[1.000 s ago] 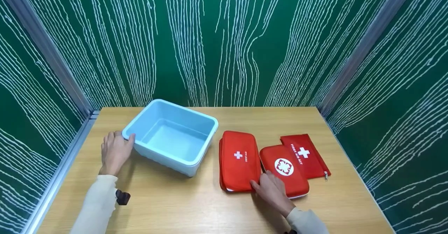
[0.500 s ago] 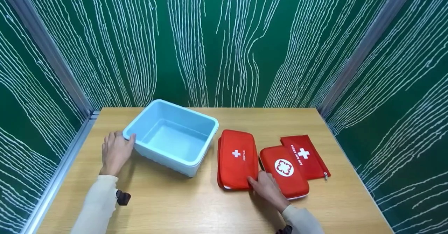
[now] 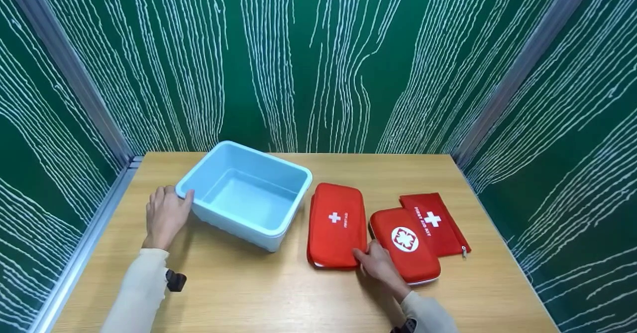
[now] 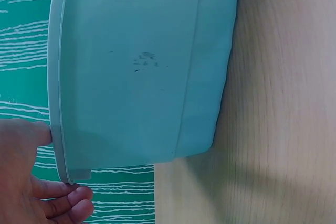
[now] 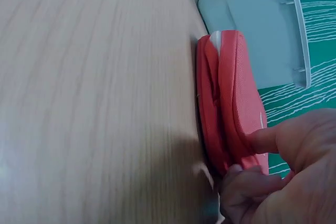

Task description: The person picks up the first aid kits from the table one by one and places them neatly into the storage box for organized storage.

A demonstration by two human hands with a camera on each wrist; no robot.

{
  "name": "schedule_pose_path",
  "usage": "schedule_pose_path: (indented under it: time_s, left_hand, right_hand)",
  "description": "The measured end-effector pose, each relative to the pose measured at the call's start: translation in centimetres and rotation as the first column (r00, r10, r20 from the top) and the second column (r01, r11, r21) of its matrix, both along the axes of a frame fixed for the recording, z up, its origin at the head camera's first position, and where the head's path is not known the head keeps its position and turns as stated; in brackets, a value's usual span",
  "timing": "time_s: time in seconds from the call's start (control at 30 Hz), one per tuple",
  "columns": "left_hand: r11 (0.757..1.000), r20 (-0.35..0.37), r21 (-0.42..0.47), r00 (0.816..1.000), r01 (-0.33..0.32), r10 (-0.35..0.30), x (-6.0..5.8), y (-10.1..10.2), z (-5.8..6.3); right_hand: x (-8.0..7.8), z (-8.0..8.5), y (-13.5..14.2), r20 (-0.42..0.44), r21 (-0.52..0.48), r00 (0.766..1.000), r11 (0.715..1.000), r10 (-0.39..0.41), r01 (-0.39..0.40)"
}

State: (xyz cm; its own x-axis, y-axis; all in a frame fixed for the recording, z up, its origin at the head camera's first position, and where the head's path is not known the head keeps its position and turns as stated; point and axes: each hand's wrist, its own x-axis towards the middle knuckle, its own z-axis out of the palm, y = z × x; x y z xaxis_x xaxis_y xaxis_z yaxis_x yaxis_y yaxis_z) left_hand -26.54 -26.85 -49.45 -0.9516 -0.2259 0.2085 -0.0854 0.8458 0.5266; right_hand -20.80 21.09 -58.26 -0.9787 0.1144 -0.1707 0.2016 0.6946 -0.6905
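A light blue plastic bin stands askew on the left half of the table. At its left corner my left hand pinches the rim, thumb over the edge and fingers outside and below. To the right of the bin lies a red first aid case with a small white cross. My right hand holds this case by its near right corner, thumb on top and fingers at the side edge. In the right wrist view the red case rests on the table, its layered side facing the camera.
Right of my right hand lies a second red case with a round white emblem. It overlaps a flat red first aid pouch with a zipper. Green walls with white lines surround the wooden table at the back and sides.
The red first aid case with the small cross has slid slightly left and away from me, with my right hand moving along. My left hand and the bin hold almost still.
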Motion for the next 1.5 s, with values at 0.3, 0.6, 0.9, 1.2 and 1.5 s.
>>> schedule_pose_path:
  time_s: [0.3,0.6,0.9,1.2,1.5]
  left_hand:
    - [0.999,0.087,0.040,0.996,-0.001,-0.003,-0.2,-0.2,0.1]
    - [0.997,0.086,0.073,0.996,-0.035,0.029,-0.3,-0.6,0.1]
    - [0.998,0.051,0.067,0.999,-0.013,0.010,-0.3,-0.7,0.2]
    - [0.996,0.064,0.084,0.998,-0.009,0.004,-0.3,-0.7,0.2]
    - [0.995,0.084,0.099,0.996,-0.006,-0.002,-0.2,-0.7,0.1]
  right_hand:
    - [0.4,0.8,-0.3,0.031,-0.149,0.999,0.988,-0.045,0.049]
    - [0.4,1.4,-0.5,0.010,-0.318,0.991,0.939,-0.136,0.132]
    - [0.4,2.2,-0.5,0.037,-0.508,0.981,0.842,-0.191,0.183]
    - [0.4,3.0,-0.1,0.060,-0.643,0.971,0.735,-0.233,0.216]
    - [0.3,3.0,0.4,0.054,-0.720,0.953,0.650,-0.298,0.244]
